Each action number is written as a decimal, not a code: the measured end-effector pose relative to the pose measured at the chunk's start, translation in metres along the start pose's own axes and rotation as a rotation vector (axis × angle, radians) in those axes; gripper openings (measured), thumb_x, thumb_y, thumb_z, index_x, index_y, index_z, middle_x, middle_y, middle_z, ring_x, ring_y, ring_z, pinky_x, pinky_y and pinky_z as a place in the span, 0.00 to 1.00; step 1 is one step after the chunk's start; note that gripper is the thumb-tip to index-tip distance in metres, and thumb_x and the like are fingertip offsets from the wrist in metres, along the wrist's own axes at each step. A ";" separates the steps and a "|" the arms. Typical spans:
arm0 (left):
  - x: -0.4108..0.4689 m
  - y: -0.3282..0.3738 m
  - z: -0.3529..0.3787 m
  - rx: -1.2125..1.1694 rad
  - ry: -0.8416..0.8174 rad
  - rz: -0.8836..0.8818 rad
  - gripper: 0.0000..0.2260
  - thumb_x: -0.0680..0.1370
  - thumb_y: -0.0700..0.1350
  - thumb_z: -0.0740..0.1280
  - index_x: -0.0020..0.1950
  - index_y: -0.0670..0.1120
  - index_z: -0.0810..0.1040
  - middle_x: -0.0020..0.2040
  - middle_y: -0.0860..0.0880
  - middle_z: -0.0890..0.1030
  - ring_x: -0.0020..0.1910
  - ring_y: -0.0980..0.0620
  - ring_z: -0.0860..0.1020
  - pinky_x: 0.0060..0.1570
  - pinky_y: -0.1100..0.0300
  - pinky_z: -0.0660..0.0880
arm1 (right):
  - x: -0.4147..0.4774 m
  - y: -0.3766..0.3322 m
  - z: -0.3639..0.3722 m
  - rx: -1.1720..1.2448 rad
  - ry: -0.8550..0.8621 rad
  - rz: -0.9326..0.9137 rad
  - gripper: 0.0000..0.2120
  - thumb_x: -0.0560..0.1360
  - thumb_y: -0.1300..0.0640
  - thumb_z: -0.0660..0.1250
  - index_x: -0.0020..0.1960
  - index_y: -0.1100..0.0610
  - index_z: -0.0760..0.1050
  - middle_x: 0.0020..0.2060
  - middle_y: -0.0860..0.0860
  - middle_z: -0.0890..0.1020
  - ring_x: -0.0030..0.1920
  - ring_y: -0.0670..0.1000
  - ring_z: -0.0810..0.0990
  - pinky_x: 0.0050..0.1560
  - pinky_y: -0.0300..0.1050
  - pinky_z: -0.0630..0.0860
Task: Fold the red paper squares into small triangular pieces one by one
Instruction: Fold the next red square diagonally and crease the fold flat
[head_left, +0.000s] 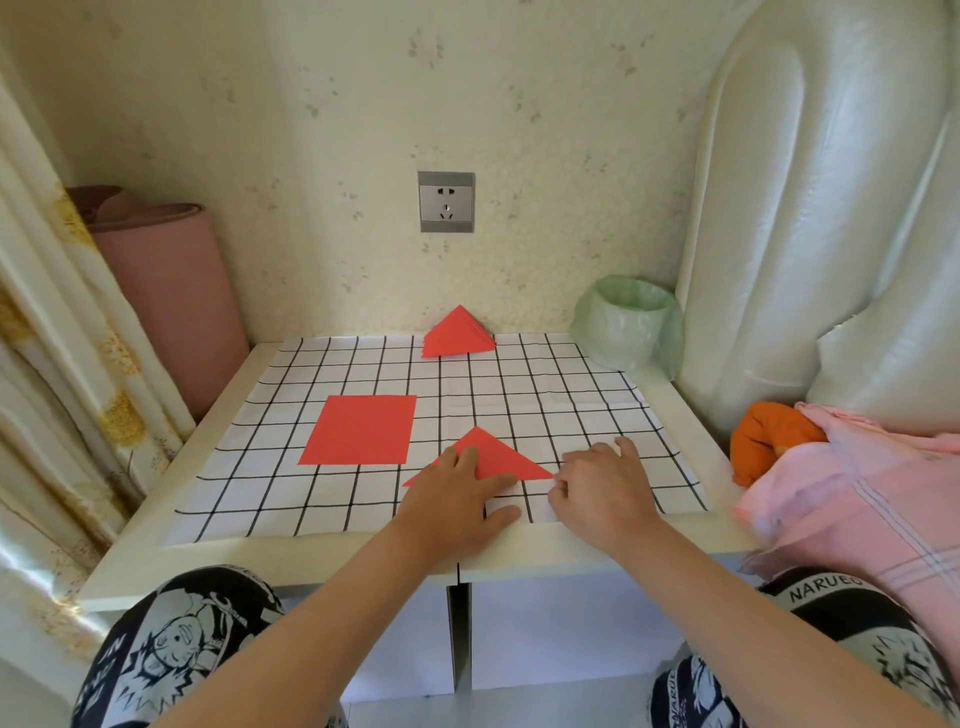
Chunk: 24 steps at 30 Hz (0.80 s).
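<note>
The red paper being worked, already folded into a wide triangle, lies flat on the near middle of a black-and-white grid sheet, its apex pointing away from the person. The left hand rests on the triangle's left half with straight fingers pressing the paper down, the thumb held out on the sheet below it. The right hand lies palm down just beside the triangle's right corner, fingers loosely bent, thumb tip at that corner; I cannot tell whether it pinches the paper or only touches it. To the left of the triangle, near but apart, an unfolded red square lies flat on the sheet. At the sheet's far edge sits a small pile of finished red triangles. The sheet covers a white table. At the far right corner stands a bin lined with a green bag; a grey wall socket is above the pile, a pink roll stands at the left, and a pink cloth lies at the right.
</note>
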<state>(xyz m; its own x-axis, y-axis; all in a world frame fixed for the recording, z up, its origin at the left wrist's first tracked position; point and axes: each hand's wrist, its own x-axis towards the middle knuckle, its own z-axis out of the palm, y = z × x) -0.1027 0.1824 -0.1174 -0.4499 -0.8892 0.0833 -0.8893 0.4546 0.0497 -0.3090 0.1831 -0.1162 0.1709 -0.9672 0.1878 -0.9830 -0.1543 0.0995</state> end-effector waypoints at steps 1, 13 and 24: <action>0.002 -0.002 0.000 -0.015 0.009 0.000 0.22 0.80 0.65 0.53 0.73 0.62 0.66 0.60 0.49 0.70 0.63 0.49 0.67 0.55 0.55 0.68 | 0.002 0.000 0.000 -0.016 0.026 -0.010 0.16 0.76 0.50 0.55 0.43 0.50 0.82 0.43 0.44 0.81 0.50 0.51 0.77 0.69 0.54 0.61; 0.033 -0.036 0.001 -0.217 0.076 0.127 0.16 0.77 0.55 0.68 0.63 0.54 0.78 0.57 0.54 0.74 0.53 0.53 0.69 0.46 0.59 0.69 | 0.050 -0.002 0.012 0.143 0.112 -0.532 0.04 0.75 0.48 0.69 0.48 0.45 0.83 0.39 0.43 0.79 0.39 0.49 0.79 0.41 0.46 0.72; 0.049 -0.054 -0.006 -0.198 0.120 0.267 0.11 0.76 0.53 0.67 0.56 0.52 0.81 0.49 0.54 0.81 0.48 0.52 0.76 0.40 0.60 0.70 | 0.077 -0.007 0.001 0.179 0.079 -0.574 0.10 0.69 0.49 0.60 0.38 0.50 0.80 0.29 0.46 0.76 0.30 0.51 0.75 0.35 0.45 0.73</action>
<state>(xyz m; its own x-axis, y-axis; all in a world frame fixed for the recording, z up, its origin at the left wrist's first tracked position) -0.0764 0.1150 -0.1103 -0.6414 -0.7303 0.2349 -0.7028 0.6822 0.2017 -0.2892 0.1095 -0.1038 0.6750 -0.7024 0.2259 -0.7271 -0.6853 0.0415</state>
